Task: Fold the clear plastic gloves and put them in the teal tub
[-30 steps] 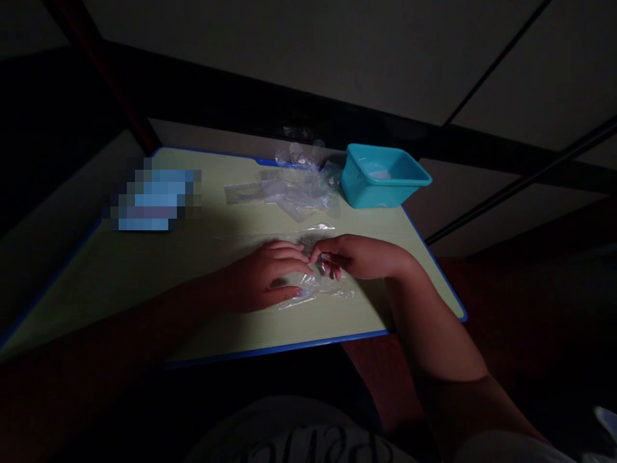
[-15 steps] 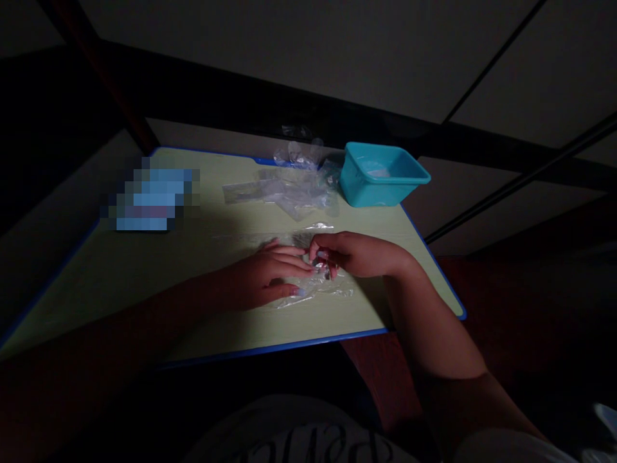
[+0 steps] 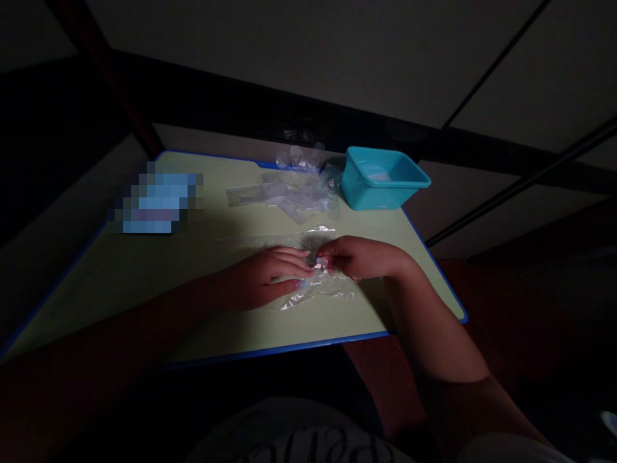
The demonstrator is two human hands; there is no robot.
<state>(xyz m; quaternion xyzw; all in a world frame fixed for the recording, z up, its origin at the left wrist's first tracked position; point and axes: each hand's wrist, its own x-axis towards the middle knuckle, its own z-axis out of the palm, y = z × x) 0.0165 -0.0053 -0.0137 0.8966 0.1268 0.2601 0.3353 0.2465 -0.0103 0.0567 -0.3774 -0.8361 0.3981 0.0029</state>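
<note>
Table (image 3: 120, 283) dim, blurred blue thing (image 3: 154, 202) far left, unmoved; left hand (image 3: 263, 280) lies flat, fingers spread apart, pinning clear plastic bag (image 3: 321, 292) mid-table, thumb now drawn in closer than half a second ago. Right hand (image 3: 361, 257) now has its fingertips pinched together on the bag, touching the left fingertips, where earlier they curled looser; spare bags (image 3: 289, 193) and teal tub (image 3: 380, 177) behind, same spots
</note>
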